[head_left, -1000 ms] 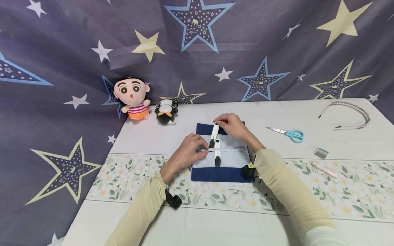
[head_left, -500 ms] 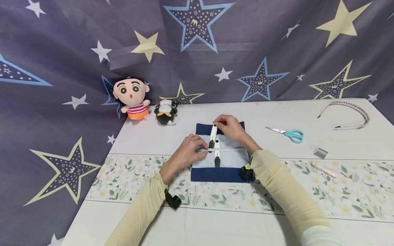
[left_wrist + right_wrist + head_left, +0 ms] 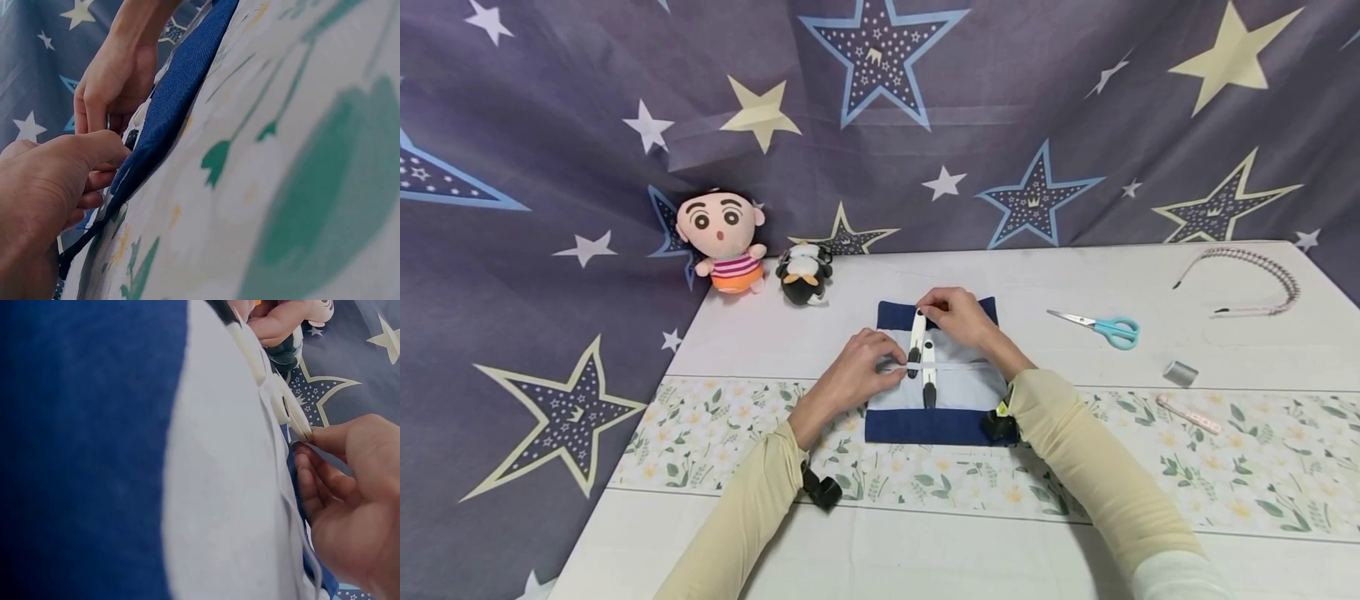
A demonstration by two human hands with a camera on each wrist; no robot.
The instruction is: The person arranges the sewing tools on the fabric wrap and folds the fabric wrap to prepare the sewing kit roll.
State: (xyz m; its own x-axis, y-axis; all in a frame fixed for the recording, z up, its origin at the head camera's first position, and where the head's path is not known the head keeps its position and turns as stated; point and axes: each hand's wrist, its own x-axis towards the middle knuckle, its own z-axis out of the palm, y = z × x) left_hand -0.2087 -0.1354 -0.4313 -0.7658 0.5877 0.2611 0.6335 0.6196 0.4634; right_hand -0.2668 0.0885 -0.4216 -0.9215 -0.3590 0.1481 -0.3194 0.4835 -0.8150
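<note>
A navy and light-blue fabric organizer (image 3: 940, 426) lies flat in front of me, a thin white elastic band (image 3: 962, 365) running across its middle. My right hand (image 3: 960, 317) pinches the far end of a slim white tool (image 3: 917, 333) with a black tip. That tip pokes out on the near side of the band. At the band, beside the black tip, my left hand (image 3: 867, 367) pinches with thumb and fingers. A second, similar white tool (image 3: 929, 367) sits tucked under the band just to the right. In the right wrist view, the right hand (image 3: 356, 487) grips the tool's end.
Blue-handled scissors (image 3: 1116, 332), a grey thread spool (image 3: 1182, 373), a pink slim object (image 3: 1189, 413) and a headband (image 3: 1288, 279) lie to the right. A doll (image 3: 730, 242) and a penguin plush (image 3: 804, 273) stand at the back left, before a star-patterned curtain (image 3: 1000, 83).
My right hand has come slightly nearer with the white tool, whose black tip has slid further through under the band. The left hand has stayed at the band.
</note>
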